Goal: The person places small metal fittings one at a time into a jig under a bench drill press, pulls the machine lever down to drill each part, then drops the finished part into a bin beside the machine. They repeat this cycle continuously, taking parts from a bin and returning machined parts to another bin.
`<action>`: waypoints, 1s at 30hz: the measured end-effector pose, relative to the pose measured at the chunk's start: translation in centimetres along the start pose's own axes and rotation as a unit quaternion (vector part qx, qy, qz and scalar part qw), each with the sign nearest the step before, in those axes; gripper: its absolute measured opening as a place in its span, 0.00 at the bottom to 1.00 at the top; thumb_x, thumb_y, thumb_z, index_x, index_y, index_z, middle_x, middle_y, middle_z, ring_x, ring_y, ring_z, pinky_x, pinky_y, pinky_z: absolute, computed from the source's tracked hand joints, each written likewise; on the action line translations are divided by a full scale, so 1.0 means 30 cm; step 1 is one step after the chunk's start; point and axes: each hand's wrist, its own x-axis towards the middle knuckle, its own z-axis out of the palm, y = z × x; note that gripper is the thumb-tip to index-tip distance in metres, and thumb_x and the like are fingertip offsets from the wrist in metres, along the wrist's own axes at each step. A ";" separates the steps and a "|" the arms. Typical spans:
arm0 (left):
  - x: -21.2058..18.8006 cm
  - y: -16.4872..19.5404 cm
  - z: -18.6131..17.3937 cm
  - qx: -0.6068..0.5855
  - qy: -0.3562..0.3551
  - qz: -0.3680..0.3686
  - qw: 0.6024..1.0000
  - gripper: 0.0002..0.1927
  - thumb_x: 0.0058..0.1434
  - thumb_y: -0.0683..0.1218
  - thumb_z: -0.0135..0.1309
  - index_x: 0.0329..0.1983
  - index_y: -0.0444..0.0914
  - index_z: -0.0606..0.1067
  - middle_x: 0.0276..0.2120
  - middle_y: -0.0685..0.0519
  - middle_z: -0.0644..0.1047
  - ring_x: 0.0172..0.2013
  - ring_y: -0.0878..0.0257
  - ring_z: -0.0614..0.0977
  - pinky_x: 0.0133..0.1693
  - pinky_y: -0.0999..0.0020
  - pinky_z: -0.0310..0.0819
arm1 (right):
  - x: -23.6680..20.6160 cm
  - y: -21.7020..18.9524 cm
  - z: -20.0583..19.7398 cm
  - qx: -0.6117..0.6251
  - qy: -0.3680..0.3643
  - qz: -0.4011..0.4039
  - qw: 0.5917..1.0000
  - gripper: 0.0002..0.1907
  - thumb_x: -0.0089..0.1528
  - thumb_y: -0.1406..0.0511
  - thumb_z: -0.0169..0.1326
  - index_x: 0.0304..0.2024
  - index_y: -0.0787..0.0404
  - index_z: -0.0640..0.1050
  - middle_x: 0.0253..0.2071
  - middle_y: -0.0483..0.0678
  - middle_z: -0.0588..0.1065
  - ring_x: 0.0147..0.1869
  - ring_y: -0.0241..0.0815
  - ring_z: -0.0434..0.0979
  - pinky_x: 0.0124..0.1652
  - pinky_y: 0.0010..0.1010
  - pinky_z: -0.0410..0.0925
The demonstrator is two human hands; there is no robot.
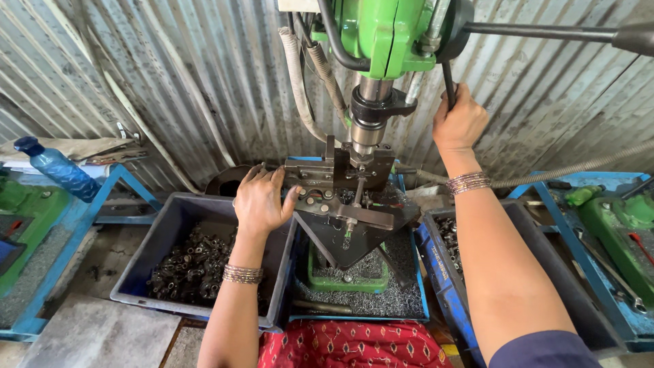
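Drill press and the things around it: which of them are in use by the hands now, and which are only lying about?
In use:
drill press
feed lever, in the right hand
jig, under the left hand
left bin of small metal parts

Lying about:
blue bottle
green machine on the right
hose

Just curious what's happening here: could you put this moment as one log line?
left hand: on jig | right hand: grips feed lever | green drill press: spindle above jig | left bin: metal parts
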 end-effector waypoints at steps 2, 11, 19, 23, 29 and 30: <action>0.000 0.000 0.000 0.001 0.001 0.003 1.000 0.30 0.62 0.60 0.53 0.49 0.28 0.80 0.38 0.35 0.82 0.45 0.40 0.83 0.59 0.50 0.71 | 0.000 -0.002 -0.001 0.008 0.004 -0.005 1.000 0.01 0.64 0.68 0.55 0.38 0.59 0.76 0.26 0.57 0.75 0.31 0.64 0.77 0.33 0.52 0.68; 0.004 0.003 -0.007 0.001 -0.009 -0.003 1.000 0.29 0.62 0.59 0.53 0.49 0.28 0.79 0.37 0.36 0.82 0.45 0.40 0.83 0.59 0.50 0.72 | 0.004 0.004 0.010 0.010 0.007 -0.006 1.000 0.01 0.65 0.68 0.55 0.38 0.59 0.76 0.25 0.57 0.74 0.30 0.64 0.76 0.33 0.50 0.68; 0.008 0.011 -0.016 -0.012 -0.007 -0.001 1.000 0.28 0.62 0.58 0.54 0.49 0.28 0.79 0.39 0.37 0.82 0.44 0.40 0.83 0.59 0.50 0.71 | 0.008 0.013 0.020 0.014 0.008 -0.009 1.000 0.01 0.64 0.68 0.55 0.39 0.59 0.76 0.25 0.56 0.75 0.30 0.63 0.77 0.32 0.50 0.68; 0.010 0.011 -0.016 -0.004 0.006 0.006 1.000 0.28 0.61 0.58 0.54 0.48 0.29 0.79 0.39 0.37 0.82 0.45 0.40 0.83 0.59 0.50 0.71 | 0.009 0.019 0.022 0.026 0.011 -0.020 0.999 0.01 0.65 0.68 0.54 0.40 0.59 0.75 0.27 0.55 0.75 0.31 0.62 0.77 0.32 0.49 0.68; 0.008 0.008 -0.017 -0.007 -0.009 0.005 1.000 0.27 0.61 0.58 0.54 0.48 0.28 0.79 0.39 0.37 0.82 0.45 0.39 0.83 0.59 0.50 0.71 | 0.013 0.026 0.033 0.015 0.023 -0.030 0.999 0.02 0.65 0.68 0.55 0.40 0.60 0.76 0.27 0.58 0.75 0.31 0.64 0.77 0.32 0.51 0.68; 0.008 0.008 -0.016 -0.003 -0.008 0.004 1.000 0.28 0.61 0.58 0.54 0.49 0.28 0.79 0.39 0.37 0.82 0.45 0.39 0.83 0.59 0.50 0.71 | 0.014 0.026 0.036 0.015 0.024 -0.026 0.999 0.02 0.66 0.68 0.55 0.40 0.60 0.76 0.27 0.58 0.75 0.31 0.65 0.77 0.32 0.51 0.68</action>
